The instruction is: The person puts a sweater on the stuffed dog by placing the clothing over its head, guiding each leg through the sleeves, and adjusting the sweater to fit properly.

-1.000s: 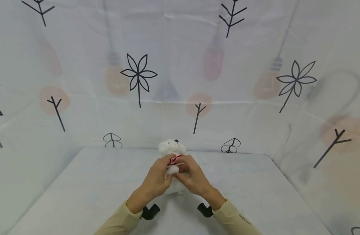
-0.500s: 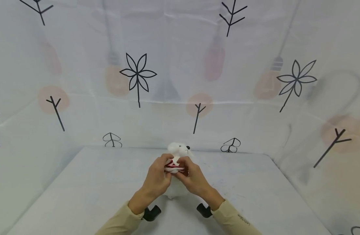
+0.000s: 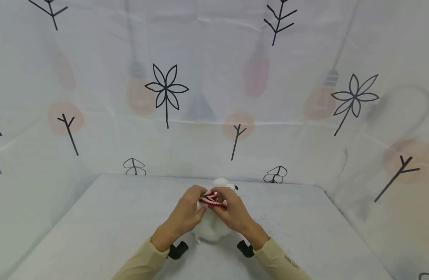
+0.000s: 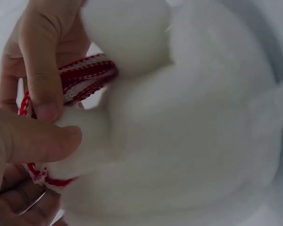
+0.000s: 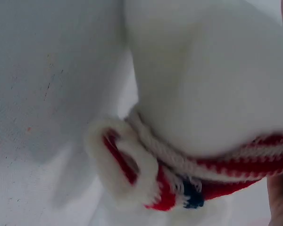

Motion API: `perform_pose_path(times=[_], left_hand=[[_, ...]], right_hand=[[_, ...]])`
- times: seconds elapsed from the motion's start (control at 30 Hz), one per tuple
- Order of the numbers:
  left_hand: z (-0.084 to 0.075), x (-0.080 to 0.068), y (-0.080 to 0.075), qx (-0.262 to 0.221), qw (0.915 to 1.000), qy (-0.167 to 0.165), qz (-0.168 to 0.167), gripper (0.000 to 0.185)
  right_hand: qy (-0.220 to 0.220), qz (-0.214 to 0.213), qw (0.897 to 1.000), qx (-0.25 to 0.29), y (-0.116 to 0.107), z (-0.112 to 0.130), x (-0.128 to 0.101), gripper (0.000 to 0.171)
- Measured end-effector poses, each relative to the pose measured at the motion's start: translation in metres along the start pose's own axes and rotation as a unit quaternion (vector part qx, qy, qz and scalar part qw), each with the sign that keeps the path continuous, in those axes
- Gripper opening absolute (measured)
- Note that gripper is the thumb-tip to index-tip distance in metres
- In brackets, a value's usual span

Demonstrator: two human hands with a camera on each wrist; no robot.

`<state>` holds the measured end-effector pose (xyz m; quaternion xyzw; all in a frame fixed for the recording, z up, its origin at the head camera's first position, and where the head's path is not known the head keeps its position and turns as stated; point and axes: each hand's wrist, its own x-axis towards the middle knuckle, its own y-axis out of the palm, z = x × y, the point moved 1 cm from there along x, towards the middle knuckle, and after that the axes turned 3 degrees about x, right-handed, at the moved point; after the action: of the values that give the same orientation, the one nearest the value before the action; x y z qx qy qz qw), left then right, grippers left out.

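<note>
Here both hands (image 3: pixel 209 212) pinch ribbed knit (image 3: pixel 211 199) on fluffy toy (image 3: pixel 211 229).

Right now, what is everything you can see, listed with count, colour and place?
Plush toy: one, white, on the table between both hands.
Knitted garment: one, red and white striped, around the toy, pinched by both hands.
Table: one, pale grey, under the toy.
Backdrop cloth: one, white with black plant prints, behind and beside the table.
Sleeves: two, beige.
Left hand: grips the garment.
Right hand: grips the garment.
</note>
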<state>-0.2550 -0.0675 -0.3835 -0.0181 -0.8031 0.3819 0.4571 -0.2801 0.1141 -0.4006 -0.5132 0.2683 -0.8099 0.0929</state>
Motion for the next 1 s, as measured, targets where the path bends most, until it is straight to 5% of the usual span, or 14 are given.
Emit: perform_pose_path(times=[0.13,0.43,1.0], left_hand=[[0.005,-0.003,0.006,0.010,0.9999,0.000,0.011,0.045],[0.005,-0.007,0.010,-0.019,0.9992,0.017,-0.032,0.043],[0.005,-0.009,0.017,0.009,0.9964,0.027,-0.080,0.043]], right_hand=[[-0.025,0.028,0.999,0.024,0.000,0.000,-0.001,0.053],[-0.060,0.071,0.995,0.044,-0.006,0.001,0.002,0.048],[-0.082,0.019,0.996,0.010,-0.002,0.000,-0.002,0.023]])
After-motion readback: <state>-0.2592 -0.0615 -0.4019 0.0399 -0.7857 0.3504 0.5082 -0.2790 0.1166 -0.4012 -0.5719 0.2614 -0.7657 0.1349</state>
